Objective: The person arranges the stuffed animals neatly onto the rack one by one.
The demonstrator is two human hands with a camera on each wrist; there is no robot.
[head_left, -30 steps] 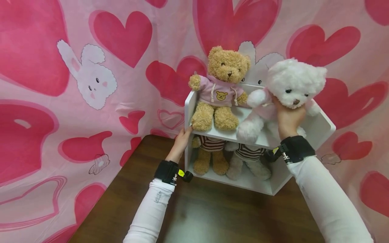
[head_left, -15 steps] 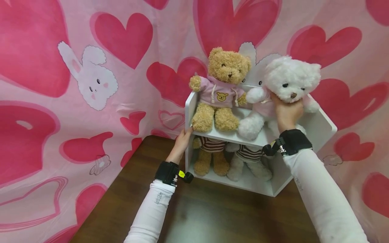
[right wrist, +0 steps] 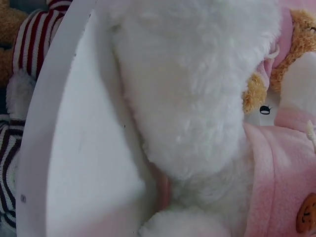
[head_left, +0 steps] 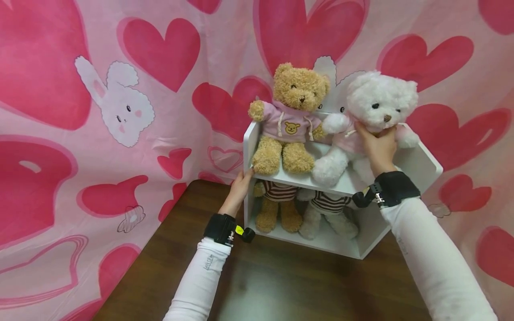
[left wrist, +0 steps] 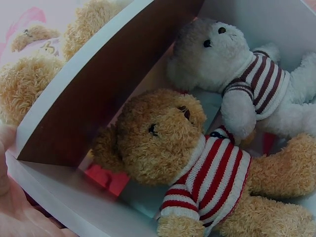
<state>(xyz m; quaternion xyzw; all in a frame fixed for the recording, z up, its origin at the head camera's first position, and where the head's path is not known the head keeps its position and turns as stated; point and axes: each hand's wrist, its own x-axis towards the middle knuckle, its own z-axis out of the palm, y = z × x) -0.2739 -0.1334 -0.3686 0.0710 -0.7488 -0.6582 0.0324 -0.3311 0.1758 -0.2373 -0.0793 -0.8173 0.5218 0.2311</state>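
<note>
A white teddy bear in a pink top sits at the right of the upper tier of a white two-tier shelf. My right hand grips it at the chest, just below the chin; the right wrist view shows its white fur and pink top close up, the hand out of sight. My left hand holds the shelf's left side panel at the height of the middle board; its palm lies along the outside in the left wrist view. Beside the white bear sits a tan teddy bear in a pink hoodie.
On the lower tier sit a brown bear in a red-striped sweater and a pale bear in a dark-striped one. The shelf stands on a dark wooden table. A pink heart-print backdrop hangs close behind.
The white bear has shifted left and a little back, toward the tan bear, and its head is more upright. My right hand moved with it. The left hand stays in place.
</note>
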